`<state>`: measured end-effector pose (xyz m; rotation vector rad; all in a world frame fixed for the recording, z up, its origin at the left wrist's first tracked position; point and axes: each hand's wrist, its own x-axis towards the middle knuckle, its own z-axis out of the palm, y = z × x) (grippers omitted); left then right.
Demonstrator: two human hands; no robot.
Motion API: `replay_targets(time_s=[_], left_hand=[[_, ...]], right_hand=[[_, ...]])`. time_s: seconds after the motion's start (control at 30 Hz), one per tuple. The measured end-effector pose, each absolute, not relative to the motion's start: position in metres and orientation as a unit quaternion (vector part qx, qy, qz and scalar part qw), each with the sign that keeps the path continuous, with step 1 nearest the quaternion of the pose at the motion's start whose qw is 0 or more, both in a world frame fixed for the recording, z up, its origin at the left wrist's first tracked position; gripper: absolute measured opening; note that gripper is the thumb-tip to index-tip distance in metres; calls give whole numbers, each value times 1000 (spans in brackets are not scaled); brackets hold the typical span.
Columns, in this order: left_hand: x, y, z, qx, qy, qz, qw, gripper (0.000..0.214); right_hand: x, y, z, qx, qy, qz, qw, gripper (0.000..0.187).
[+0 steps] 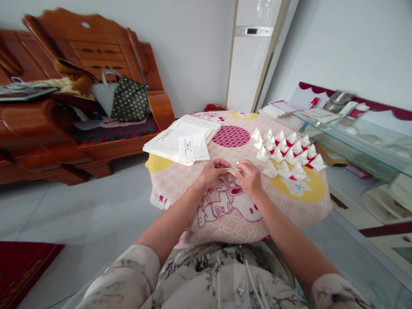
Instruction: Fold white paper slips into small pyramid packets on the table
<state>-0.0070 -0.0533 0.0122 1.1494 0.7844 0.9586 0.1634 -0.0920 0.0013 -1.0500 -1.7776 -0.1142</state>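
Observation:
Both hands meet above the middle of the cloth-covered table (186,231). Between them is a small folded piece of paper (231,171), mostly hidden by the fingers. My left hand (214,171) pinches its left side. From the right, my right hand (249,178) grips the other side with bent fingers. Several folded white paper shapes with pointed tips (284,171) stand in rows to the right of my right hand. Beyond my left hand lies a stack of printed sheets (167,141), with a smaller printed slip (193,148) on top.
A glass-shelved cabinet (363,133) borders the table on the right, with papers (280,108) near its far end. A wooden sofa (96,47) holding a dotted bag (130,99) stands to the left. A tall white air conditioner (247,68) is at the back.

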Motion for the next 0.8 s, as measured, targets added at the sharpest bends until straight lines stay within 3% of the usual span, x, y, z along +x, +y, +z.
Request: replay_targets(time_s=[0.2, 0.47, 0.8], left_hand=[[-4, -55, 14, 475, 385, 419, 672, 16], [-2, -53, 13, 550, 432, 417, 580, 8], [-5, -54, 11, 669, 446, 396, 443, 18]], right_hand=[[160, -94, -1, -437, -752, -50, 490, 20], [160, -94, 0, -451, -753, -25, 478, 19], [163, -93, 5, -505, -681, 128, 514, 9]])
